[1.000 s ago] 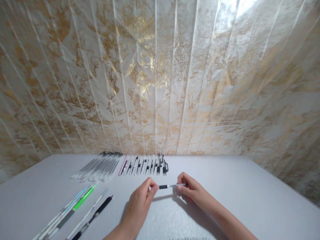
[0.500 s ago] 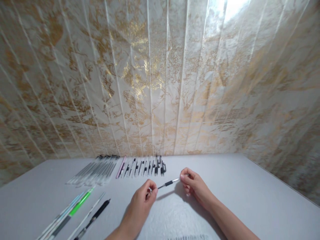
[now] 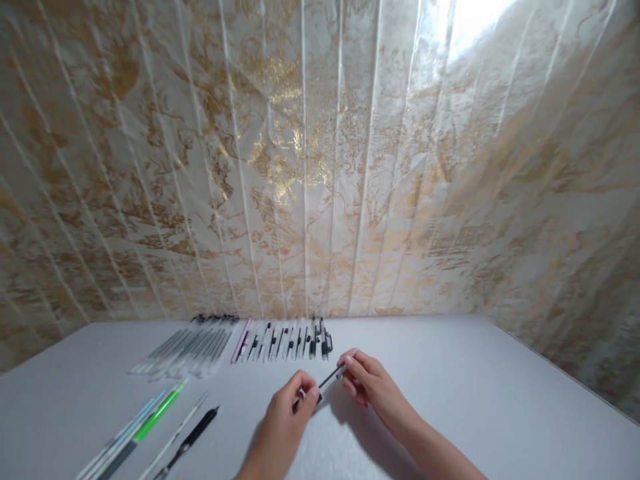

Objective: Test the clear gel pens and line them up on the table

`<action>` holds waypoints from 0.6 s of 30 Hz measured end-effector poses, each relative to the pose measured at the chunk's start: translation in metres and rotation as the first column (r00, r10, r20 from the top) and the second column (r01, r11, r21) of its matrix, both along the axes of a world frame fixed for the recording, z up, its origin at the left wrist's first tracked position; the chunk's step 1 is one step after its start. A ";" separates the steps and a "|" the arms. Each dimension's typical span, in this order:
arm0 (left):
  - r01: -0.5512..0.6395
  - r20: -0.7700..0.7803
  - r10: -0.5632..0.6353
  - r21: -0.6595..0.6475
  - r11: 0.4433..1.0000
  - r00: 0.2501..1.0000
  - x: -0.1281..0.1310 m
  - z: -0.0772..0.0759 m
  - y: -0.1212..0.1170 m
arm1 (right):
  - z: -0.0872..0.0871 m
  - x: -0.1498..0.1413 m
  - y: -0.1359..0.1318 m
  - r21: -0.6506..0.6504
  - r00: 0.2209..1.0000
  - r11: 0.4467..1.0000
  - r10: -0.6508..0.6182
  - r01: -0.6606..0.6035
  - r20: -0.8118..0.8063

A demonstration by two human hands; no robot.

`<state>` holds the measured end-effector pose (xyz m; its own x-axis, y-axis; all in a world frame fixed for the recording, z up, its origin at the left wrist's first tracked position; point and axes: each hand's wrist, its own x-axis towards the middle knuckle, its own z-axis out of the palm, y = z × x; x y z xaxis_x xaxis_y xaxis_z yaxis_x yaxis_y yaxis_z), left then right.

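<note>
The thin pen (image 3: pixel 330 379) between the two hands shows only its short middle stretch; its near end disappears behind the left hand's (image 3: pixel 293 410) fingertips and its far end under the right hand's (image 3: pixel 367 387) fingers, so neither tip can be made out. Both forearms run off the bottom edge. To the left of the left hand, the loose pens (image 3: pixel 145 427) are cut by that same edge, their lower ends lost. Beyond the hands, the row of clipped pens (image 3: pixel 285 339) and the clear tubes (image 3: pixel 187 345) beside it are too small to count or tell apart; any markings on them are unreadable.
</note>
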<state>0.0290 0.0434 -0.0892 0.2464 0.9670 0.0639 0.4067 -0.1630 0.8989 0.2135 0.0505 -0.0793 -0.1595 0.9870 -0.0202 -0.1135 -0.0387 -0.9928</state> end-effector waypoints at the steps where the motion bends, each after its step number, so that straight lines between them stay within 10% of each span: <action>1: 0.038 -0.010 -0.038 0.004 0.999 0.999 0.001 0.000 -0.001 | 0.001 -0.005 0.000 0.012 1.000 1.000 0.008 -0.008 -0.003; 6: 0.145 -0.238 -0.134 0.028 0.989 0.962 0.003 0.005 -0.005 | 0.009 0.014 0.018 -0.094 0.956 0.995 0.045 -0.018 0.291; 18: 0.273 -0.427 -0.210 0.091 0.958 0.879 0.004 0.001 -0.002 | 0.019 0.024 0.094 0.038 0.410 0.977 -0.124 0.211 0.904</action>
